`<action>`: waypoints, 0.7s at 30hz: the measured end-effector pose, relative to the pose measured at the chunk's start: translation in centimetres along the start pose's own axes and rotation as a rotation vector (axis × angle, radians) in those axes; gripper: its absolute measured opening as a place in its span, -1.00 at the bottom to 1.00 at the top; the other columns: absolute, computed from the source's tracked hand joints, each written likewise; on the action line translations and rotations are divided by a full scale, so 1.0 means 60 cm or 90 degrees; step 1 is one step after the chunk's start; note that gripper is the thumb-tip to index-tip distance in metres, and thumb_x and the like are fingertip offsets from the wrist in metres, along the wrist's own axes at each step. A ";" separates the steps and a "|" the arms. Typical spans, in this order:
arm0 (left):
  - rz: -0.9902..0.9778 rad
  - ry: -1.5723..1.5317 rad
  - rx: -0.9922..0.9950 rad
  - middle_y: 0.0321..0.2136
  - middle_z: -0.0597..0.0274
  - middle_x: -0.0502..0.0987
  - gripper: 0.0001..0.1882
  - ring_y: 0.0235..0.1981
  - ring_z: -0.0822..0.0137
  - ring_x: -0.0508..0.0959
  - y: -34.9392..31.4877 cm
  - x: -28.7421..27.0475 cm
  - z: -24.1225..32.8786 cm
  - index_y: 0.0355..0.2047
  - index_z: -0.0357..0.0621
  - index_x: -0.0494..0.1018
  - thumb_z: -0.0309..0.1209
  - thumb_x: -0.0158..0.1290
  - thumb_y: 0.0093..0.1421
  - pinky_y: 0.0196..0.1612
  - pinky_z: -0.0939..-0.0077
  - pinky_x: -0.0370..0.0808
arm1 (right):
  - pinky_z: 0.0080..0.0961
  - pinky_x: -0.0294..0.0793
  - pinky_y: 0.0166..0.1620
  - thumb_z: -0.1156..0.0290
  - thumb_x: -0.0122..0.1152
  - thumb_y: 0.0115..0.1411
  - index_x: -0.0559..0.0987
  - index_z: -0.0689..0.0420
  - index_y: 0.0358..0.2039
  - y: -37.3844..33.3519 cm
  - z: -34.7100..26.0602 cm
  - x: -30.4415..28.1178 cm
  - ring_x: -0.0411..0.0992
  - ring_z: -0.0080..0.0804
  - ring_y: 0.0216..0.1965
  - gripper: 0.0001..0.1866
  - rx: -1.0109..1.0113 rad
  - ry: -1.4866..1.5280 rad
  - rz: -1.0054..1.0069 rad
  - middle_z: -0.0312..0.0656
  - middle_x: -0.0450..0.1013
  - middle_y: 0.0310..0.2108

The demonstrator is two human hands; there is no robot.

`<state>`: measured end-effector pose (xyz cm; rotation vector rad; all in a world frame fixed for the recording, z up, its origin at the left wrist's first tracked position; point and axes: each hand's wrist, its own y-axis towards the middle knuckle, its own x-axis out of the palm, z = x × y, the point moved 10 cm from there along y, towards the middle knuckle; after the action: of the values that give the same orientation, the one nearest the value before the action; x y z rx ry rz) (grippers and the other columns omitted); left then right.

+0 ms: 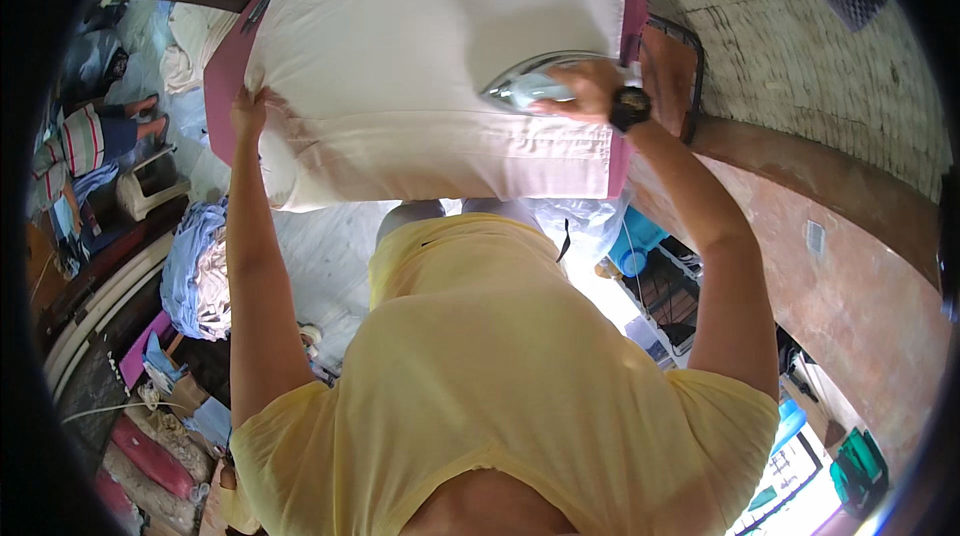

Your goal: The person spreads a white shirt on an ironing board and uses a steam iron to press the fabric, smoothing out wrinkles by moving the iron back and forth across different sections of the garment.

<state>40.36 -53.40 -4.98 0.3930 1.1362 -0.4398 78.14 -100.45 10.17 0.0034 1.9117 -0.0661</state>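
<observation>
A pale cream cloth lies spread over a maroon ironing board, covering most of its top. Wrapped around the handle of a clothes iron, my right hand rests over the right part of the cloth; the hand is slightly blurred. The iron's tip points left, and creases show in the cloth just below it. At the cloth's left edge, my left hand has its fingers closed on the fabric. A black watch is on my right wrist.
A black metal frame stands at the board's right end, beside a wall ledge. On the left are a heap of blue and white clothes, a beige stool and another person's legs. A blue container sits below right.
</observation>
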 end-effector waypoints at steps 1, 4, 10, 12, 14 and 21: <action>-0.010 -0.013 -0.004 -0.12 -0.19 0.54 -0.44 -0.10 -0.21 0.53 -0.004 -0.001 -0.001 0.01 -0.24 0.40 -0.13 0.21 0.12 -0.10 0.01 0.46 | -0.19 0.56 -0.30 -0.17 0.16 0.17 0.64 -0.01 -0.18 0.017 -0.024 0.001 0.57 -0.11 -0.44 -0.51 0.014 0.016 0.016 -0.09 0.57 -0.50; 0.033 -0.025 0.013 -0.14 -0.21 0.53 -0.48 -0.14 -0.23 0.53 -0.012 -0.008 0.013 -0.02 -0.23 0.40 -0.15 0.21 0.12 -0.12 -0.01 0.45 | -0.12 0.50 -0.38 0.02 -0.05 0.32 0.59 -0.04 -0.25 0.036 -0.040 0.029 0.53 -0.08 -0.46 -0.65 0.009 0.015 -0.028 -0.14 0.55 -0.50; -0.023 -0.001 -0.038 -0.12 -0.13 0.55 -0.46 -0.07 -0.15 0.52 -0.008 0.005 -0.008 0.03 -0.20 0.43 -0.15 0.21 0.13 -0.06 0.09 0.45 | -0.11 0.49 -0.40 0.11 -0.18 0.32 0.56 0.01 -0.25 -0.048 0.061 0.015 0.52 -0.06 -0.46 -0.65 0.013 -0.039 -0.146 -0.08 0.52 -0.52; -0.019 -0.028 -0.041 -0.12 -0.12 0.55 -0.45 -0.06 -0.14 0.51 -0.005 0.008 -0.002 0.03 -0.21 0.43 -0.13 0.21 0.13 -0.05 0.09 0.45 | -0.09 0.49 -0.38 0.09 -0.20 0.33 0.56 0.04 -0.29 -0.048 0.056 0.016 0.51 -0.02 -0.47 -0.61 0.031 -0.014 -0.056 -0.07 0.51 -0.55; 0.027 -0.110 0.004 -0.12 -0.13 0.55 -0.44 -0.06 -0.15 0.52 -0.014 -0.001 0.004 0.03 -0.21 0.44 -0.10 0.21 0.13 -0.04 0.08 0.45 | -0.08 0.50 -0.36 0.07 -0.23 0.35 0.57 0.06 -0.33 -0.043 0.050 0.017 0.50 0.01 -0.48 -0.56 0.054 0.008 -0.018 -0.05 0.50 -0.58; 0.023 -0.025 0.007 -0.16 -0.17 0.56 -0.46 -0.12 -0.19 0.53 -0.010 -0.001 -0.011 -0.04 -0.25 0.46 -0.08 0.21 0.13 -0.07 0.02 0.45 | -0.04 0.45 -0.34 0.10 -0.28 0.42 0.52 0.16 -0.56 -0.069 0.093 -0.019 0.46 0.09 -0.51 -0.44 0.125 0.086 -0.007 0.03 0.45 -0.63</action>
<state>39.54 -53.56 -5.21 0.4123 1.0867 -0.4203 83.62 -104.82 9.55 0.1329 2.0324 -0.2665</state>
